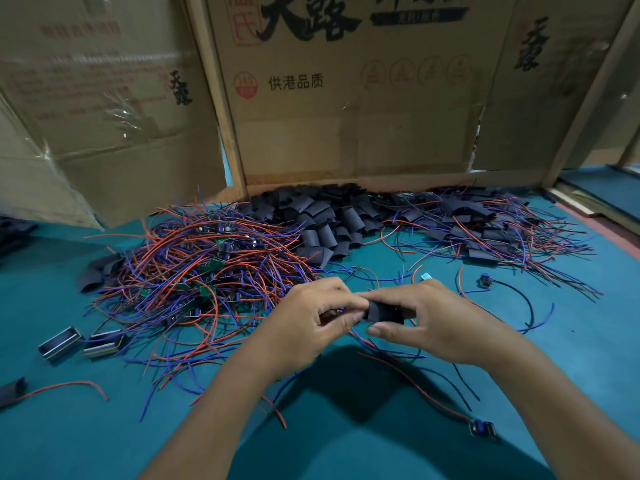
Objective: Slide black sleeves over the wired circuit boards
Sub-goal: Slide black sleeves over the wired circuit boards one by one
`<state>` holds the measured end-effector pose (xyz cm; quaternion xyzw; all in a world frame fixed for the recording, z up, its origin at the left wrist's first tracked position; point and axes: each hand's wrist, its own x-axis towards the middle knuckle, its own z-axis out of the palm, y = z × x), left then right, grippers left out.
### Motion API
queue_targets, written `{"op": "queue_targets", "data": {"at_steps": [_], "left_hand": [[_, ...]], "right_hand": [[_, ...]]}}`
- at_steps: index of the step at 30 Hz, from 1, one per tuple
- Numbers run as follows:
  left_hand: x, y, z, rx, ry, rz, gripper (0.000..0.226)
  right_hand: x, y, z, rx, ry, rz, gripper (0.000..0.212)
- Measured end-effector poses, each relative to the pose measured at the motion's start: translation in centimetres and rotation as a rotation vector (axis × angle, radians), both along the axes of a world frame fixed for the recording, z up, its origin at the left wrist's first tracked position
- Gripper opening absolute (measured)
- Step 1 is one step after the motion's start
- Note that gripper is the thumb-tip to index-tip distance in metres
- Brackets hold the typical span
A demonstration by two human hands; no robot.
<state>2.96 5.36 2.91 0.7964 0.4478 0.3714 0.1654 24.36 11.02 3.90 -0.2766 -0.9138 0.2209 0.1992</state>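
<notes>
Right hand [429, 323]: thumb and curled fingers pinching a black sleeve [384, 312], held just above the tabletop [346, 445] at centre. Left hand [308, 323]: fingers curled, gripping a wired circuit board [330, 315] at the sleeve's left opening; board largely hidden by the fingers, so how far it sits inside cannot be told. Red and blue leads hang from under both hands.

Left of the hands: large heap of unsleeved boards [204, 271], red and blue wires tangled, green boards showing through.

Behind the hands, against the cardboard box wall [346, 116]: pile of loose black sleeves [322, 220].

Far right: heap of sleeved boards [485, 226], wires trailing outward.

Near left edge: two small metal housings [79, 344], side by side; one stray sleeve with a red wire [14, 389].

Near right: two small blue components on wires [482, 427], lying well apart on the green surface.
</notes>
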Motion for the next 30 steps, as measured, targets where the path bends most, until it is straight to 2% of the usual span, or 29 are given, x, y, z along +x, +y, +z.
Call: {"op": "queue_targets", "data": {"at_steps": [5, 9, 12, 14, 16, 17, 20, 21, 23, 25, 28, 30], "left_hand": [[-0.2, 0.2, 0.0, -0.056, -0.010, 0.015, 0.010], [-0.8, 0.4, -0.3, -0.066, -0.098, 0.113, 0.010], [-1.7, 0.7, -0.5, 0.040, -0.005, 0.260, 0.015], [-2.4, 1.0, -0.8, 0.116, 0.055, 0.406, 0.021], [-2.8, 1.2, -0.9, 0.169, 0.079, 0.547, 0.020], [-2.8, 1.2, -1.0, 0.183, 0.096, 0.595, 0.018], [-3.0, 1.5, -1.3, 0.206, 0.152, 0.686, 0.016], [-3.2, 1.5, -1.3, 0.200, 0.165, 0.705, 0.015], [-3.6, 1.5, -1.5, 0.185, 0.184, 0.733, 0.014], [-4.1, 1.4, -1.6, 0.177, 0.203, 0.764, 0.013], [-4.7, 1.4, -1.6, 0.188, 0.243, 0.797, 0.015], [-4.9, 1.5, -1.6, 0.187, 0.261, 0.817, 0.016]], "right_hand": [[-1.4, -0.2, -1.2, 0.085, -0.103, -0.034, 0.034], [-1.0, 0.5, -1.3, 0.099, -0.162, -0.135, 0.035], [0.0, 2.5, 0.1, 0.086, -0.279, -0.259, 0.014], [0.9, 5.4, 1.5, 0.115, -0.340, -0.376, 0.021], [2.6, 9.1, 2.8, 0.167, -0.353, -0.525, 0.010], [3.4, 11.1, 3.6, 0.219, -0.361, -0.618, 0.017], [3.9, 16.1, 4.7, 0.380, -0.319, -0.849, 0.068], [2.9, 16.8, 4.6, 0.372, -0.243, -0.887, 0.068], [-0.5, 17.2, 3.5, 0.247, -0.139, -0.806, 0.043], [-4.5, 17.0, 1.3, 0.067, -0.209, -0.653, 0.027], [-8.4, 16.5, -1.4, -0.103, -0.232, -0.599, 0.057], [-9.8, 16.4, -2.5, -0.164, -0.251, -0.614, 0.062]]}}
